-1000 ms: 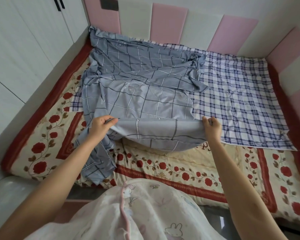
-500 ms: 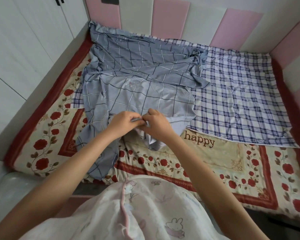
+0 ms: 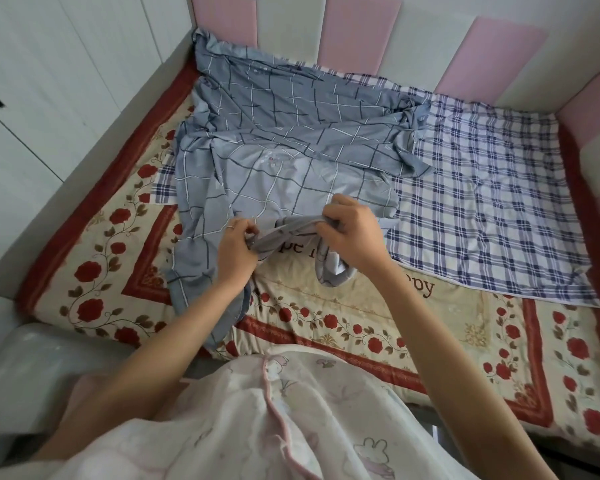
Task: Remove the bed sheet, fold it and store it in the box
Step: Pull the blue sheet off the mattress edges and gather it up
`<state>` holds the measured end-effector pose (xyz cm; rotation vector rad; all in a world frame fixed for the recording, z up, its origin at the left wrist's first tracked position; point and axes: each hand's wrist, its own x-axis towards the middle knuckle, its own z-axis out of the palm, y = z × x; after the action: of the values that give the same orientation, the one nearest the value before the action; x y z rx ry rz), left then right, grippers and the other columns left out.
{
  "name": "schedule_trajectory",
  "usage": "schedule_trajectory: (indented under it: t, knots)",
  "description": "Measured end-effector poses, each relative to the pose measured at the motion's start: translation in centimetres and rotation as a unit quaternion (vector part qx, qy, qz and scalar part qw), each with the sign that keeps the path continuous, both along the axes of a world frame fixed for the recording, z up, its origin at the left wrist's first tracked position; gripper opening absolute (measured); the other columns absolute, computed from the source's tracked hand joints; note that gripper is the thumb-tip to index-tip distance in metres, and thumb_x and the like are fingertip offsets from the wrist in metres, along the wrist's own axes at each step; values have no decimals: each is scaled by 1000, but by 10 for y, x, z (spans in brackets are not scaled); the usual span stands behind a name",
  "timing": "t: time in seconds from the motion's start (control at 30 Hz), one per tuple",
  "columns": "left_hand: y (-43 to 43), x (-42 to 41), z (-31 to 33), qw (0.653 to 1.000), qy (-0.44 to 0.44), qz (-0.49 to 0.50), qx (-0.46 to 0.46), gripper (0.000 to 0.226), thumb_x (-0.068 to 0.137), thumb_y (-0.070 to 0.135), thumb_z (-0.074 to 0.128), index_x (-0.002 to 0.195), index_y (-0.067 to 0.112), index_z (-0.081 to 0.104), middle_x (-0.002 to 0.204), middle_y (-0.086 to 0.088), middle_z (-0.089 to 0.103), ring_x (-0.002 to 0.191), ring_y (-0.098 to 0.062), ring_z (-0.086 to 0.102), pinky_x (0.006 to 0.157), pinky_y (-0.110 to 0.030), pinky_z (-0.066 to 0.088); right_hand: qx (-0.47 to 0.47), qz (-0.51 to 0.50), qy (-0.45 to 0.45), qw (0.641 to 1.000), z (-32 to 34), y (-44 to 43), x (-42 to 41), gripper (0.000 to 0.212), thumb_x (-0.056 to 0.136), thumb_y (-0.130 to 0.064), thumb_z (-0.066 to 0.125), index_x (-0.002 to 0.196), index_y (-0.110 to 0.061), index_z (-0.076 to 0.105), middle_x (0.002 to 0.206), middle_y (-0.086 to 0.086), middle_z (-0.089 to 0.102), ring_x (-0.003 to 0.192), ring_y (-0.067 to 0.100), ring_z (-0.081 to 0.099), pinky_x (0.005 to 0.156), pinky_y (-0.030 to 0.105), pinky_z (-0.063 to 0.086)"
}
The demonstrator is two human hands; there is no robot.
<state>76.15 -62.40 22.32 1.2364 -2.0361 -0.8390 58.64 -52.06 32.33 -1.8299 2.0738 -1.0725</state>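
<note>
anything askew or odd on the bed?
The grey checked sheet is bunched and twisted over the bed's left half, a tail trailing toward the near edge. The blue plaid cloth under it lies skewed on the floral quilt. The left hand and right hand grip the sheet's gathered edge. No damage visible.

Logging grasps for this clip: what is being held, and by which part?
The grey checked sheet, by its gathered near edge; the left hand and right hand both grip it.
</note>
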Motion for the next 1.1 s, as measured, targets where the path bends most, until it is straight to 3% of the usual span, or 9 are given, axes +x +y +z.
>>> schedule_trajectory:
  t: [0.1,0.23,0.37,0.57,0.73,0.87,0.93,1.0,1.1]
  knots:
    - [-7,13,-11,998,2,68,1,28,70,-18,56,85,6,55,93,-9,52,79,-17,48,59,-13,30,-23,-52,-61,997,15,-1,-14,31,78,-5,58,53,-12,40,62,-7,37,54,12,35,48,30,31]
    - [-20,37,-21,995,-11,104,3,17,75,-11,61,83,3,56,89,-10,55,76,-19,50,63,-16,32,-78,-149,-167,971,32,-2,-34,39,78,-4,55,51,-21,34,59,-8,34,51,0,29,50,14,26]
    - [-32,58,-27,994,-24,108,-1,10,78,0,68,83,3,60,83,-11,62,74,-21,56,65,-30,45,-131,-226,-231,937,31,-3,-55,29,77,-9,53,55,3,37,55,0,28,51,6,24,49,20,20]
    - [-46,75,-21,994,-62,82,-24,5,79,1,69,82,0,66,77,-14,68,70,-27,63,62,-28,44,-145,-257,-251,922,25,-7,-68,31,79,-10,53,59,6,35,56,6,25,52,11,22,50,25,19]
    - [-56,87,14,984,30,117,-134,10,88,0,58,95,-3,65,80,-6,63,65,-15,53,59,-16,38,-161,-281,-258,910,15,0,-64,32,86,-9,49,60,-12,31,65,-1,29,57,6,26,54,20,23]
    - [-61,84,29,984,94,149,-37,21,95,-3,36,101,-2,55,87,-10,56,76,-19,52,63,-16,41,-111,-277,-275,914,-10,7,-44,31,97,-7,40,67,-17,37,74,-3,35,62,0,33,60,17,28]
    - [-58,85,29,993,37,113,-4,20,96,1,34,98,0,54,78,-8,57,67,-21,52,58,-25,43,-71,-299,-311,900,-25,8,-37,26,101,-13,36,78,-19,45,85,-1,40,71,1,39,68,19,33]
    - [-56,93,28,998,-46,48,19,18,97,16,38,91,6,51,66,0,50,55,-16,47,50,-23,39,-33,-330,-333,882,-39,12,-35,18,103,-18,33,94,-15,49,98,3,46,85,10,46,79,24,39]
    - [-55,112,15,965,-234,-96,66,47,84,58,39,99,14,49,75,2,56,63,-16,54,54,-27,42,67,-337,-302,889,-59,27,-29,23,103,-22,34,90,-11,49,81,1,50,72,14,48,69,30,38]
